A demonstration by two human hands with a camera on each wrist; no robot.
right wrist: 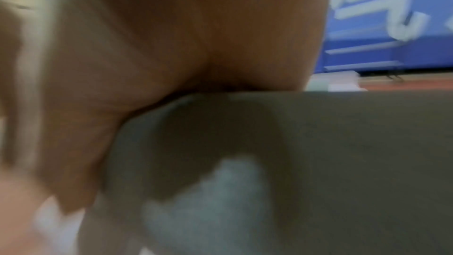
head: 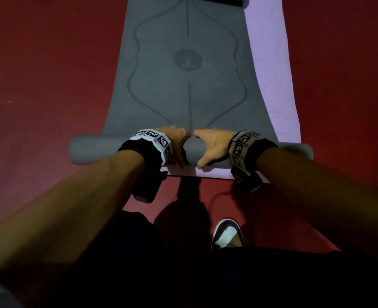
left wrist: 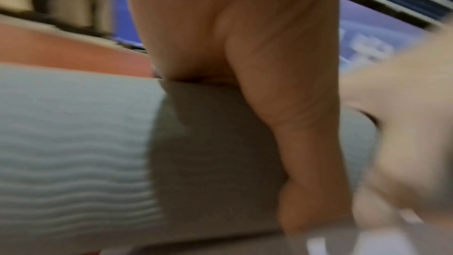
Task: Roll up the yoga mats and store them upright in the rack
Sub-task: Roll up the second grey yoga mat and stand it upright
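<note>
A shoe (head: 227,234) is resting on the red floor (head: 50,74). Beyond it, left hand (head: 179,141) and right hand (head: 212,145) are lying side by side over the rolled end (head: 94,150) of the grey mat (head: 183,85), thumbs wrapping its near side, fingers curling over the top. Beneath it a lilac mat (head: 270,74) is lying flat, extending away.
</note>
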